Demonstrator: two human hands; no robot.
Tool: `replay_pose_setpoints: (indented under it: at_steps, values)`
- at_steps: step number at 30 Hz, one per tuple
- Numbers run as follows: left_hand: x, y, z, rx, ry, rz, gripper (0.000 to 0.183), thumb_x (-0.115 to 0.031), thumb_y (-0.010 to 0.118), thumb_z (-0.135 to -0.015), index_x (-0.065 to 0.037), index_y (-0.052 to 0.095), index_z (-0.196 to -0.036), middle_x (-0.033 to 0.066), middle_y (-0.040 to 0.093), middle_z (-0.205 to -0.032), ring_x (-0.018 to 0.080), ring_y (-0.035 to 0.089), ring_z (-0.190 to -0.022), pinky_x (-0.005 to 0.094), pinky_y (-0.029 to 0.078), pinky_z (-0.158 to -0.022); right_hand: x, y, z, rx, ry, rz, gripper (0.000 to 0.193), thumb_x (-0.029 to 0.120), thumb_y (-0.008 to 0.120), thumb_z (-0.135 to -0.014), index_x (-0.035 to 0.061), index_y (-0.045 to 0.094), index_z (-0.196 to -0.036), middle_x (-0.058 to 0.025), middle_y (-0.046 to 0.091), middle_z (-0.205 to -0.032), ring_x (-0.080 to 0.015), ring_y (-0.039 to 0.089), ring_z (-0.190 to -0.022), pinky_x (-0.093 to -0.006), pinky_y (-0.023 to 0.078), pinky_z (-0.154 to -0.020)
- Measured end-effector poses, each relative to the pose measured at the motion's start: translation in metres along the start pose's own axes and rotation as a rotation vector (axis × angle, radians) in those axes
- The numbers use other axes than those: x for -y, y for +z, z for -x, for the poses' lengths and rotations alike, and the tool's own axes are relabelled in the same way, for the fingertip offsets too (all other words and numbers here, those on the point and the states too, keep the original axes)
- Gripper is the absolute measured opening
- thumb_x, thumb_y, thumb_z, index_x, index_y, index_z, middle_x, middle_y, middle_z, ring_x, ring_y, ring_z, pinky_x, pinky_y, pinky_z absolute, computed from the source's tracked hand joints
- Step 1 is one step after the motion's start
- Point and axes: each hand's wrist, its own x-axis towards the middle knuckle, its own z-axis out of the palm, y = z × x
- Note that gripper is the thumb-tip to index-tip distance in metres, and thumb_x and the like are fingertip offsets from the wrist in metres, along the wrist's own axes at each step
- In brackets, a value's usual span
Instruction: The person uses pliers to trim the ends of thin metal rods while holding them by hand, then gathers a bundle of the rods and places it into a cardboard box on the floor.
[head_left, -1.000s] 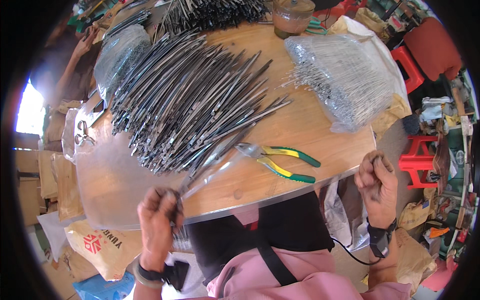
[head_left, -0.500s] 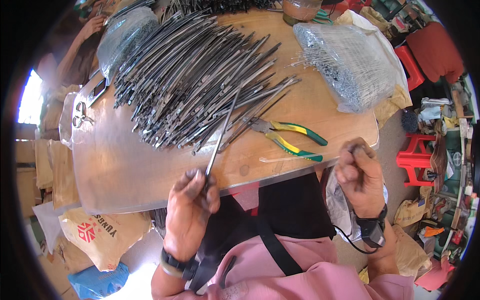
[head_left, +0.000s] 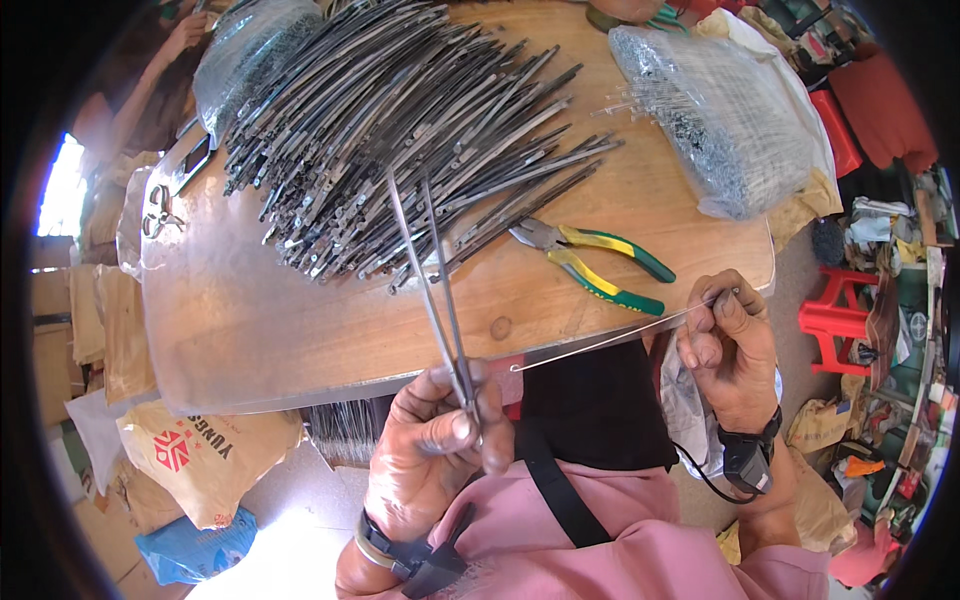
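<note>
My left hand [head_left: 435, 435] is closed around the lower ends of two slim grey metal strips [head_left: 425, 265], which spread upward in a narrow V. Their far ends reach over a large pile of dark metal strips [head_left: 340, 150] on the table. Thumb and fingertips of my right hand [head_left: 728, 335] pinch one end of a thin wire [head_left: 610, 344]. This wire slants down to the left, and its small hooked tip hangs near my left fingers without touching them. Pliers [head_left: 543, 237] with yellow and green handles lie on the table between the pile and my right hand.
A clear plastic bag [head_left: 715, 130] full of thin wires lies at the table's right; another bag [head_left: 245, 75] stands far left. Scissors [head_left: 160, 212] rest near the left edge of the wooden table [head_left: 270, 360]. A red stool [head_left: 845, 315] stands right. Another person's hand [head_left: 185, 35] shows far left.
The strip in my left hand now shows as two spread apart, and that hand has moved right and lower. The wire in my right hand has become clearly visible. The view has shifted slightly.
</note>
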Motion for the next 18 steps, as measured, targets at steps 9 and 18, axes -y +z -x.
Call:
replay_pose_setpoints:
  at_steps: [9,18]
  values:
    - [0.010,-0.005,-0.008,-0.090,0.329,-0.565,0.020,0.004,0.071,-0.077,0.006,0.063,-0.095,0.0217,0.066,-0.075,0.0232,0.061,-0.049,0.0290,0.048,-0.041,0.008,0.008,0.003,0.072,-0.137,0.290,0.016,0.008,0.068,-0.088,-0.0061,0.064,-0.093,-0.0122,0.064,-0.076,-0.0182,0.062,-0.055,-0.0276,0.050,-0.050]
    - [0.008,0.000,-0.004,-0.072,0.237,-1.091,0.014,0.009,0.066,-0.080,0.006,0.064,-0.094,0.0146,0.069,-0.080,0.0120,0.059,-0.058,0.0222,0.047,-0.053,0.004,0.016,0.004,0.288,-0.140,0.687,0.006,-0.006,0.067,-0.084,-0.0038,0.069,-0.089,-0.0099,0.067,-0.080,-0.0149,0.067,-0.061,-0.0244,0.051,-0.051]
